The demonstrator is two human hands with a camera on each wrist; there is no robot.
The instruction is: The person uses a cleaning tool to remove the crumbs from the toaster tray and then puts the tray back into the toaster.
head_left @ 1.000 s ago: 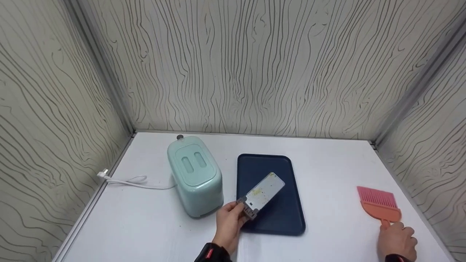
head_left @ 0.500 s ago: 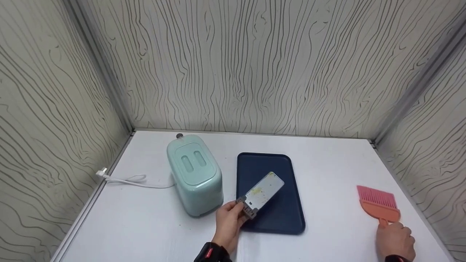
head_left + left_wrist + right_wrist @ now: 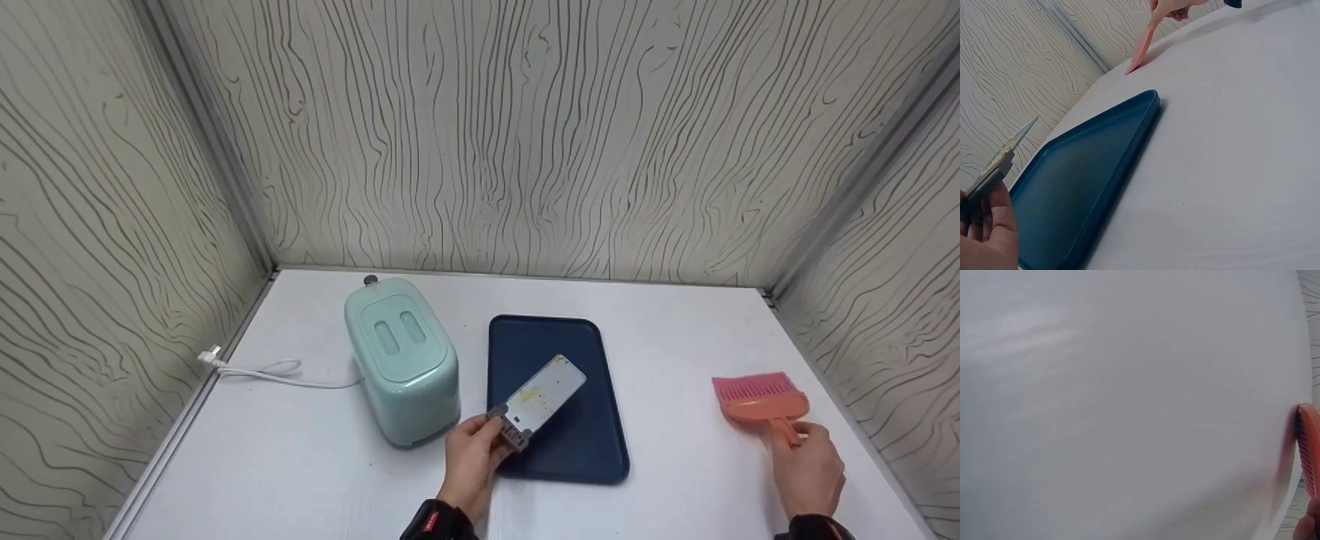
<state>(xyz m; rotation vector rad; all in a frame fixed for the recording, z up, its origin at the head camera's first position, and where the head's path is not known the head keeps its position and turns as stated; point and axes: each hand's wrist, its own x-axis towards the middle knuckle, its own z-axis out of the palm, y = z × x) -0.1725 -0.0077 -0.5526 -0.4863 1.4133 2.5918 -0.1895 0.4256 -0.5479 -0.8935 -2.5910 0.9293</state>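
My left hand (image 3: 471,454) pinches the grey end of a toaster's crumb tray (image 3: 546,394). Yellow crumbs are scattered over its pale plate, which is held at a slant above a dark blue tray (image 3: 517,349). The left wrist view shows the crumb tray (image 3: 1019,135) edge-on, with crumbs along its top. At the right, my right hand (image 3: 808,469) grips the handle of a small orange brush (image 3: 765,407) with pink bristles. In the right wrist view only the edge of the brush (image 3: 1312,444) and some fingertips (image 3: 1304,527) show, at the far right.
A mint green toaster (image 3: 405,367) stands left of the blue tray, its slotted top cover upward. Its white cord (image 3: 300,385) runs left to a plug (image 3: 211,355). Small dark specks lie on the white table (image 3: 285,465). Patterned panels (image 3: 495,135) enclose the back and sides.
My right hand has turned the brush, and its bristles have swung left and a little up from where they lay. The left hand and the crumb tray stay in place.
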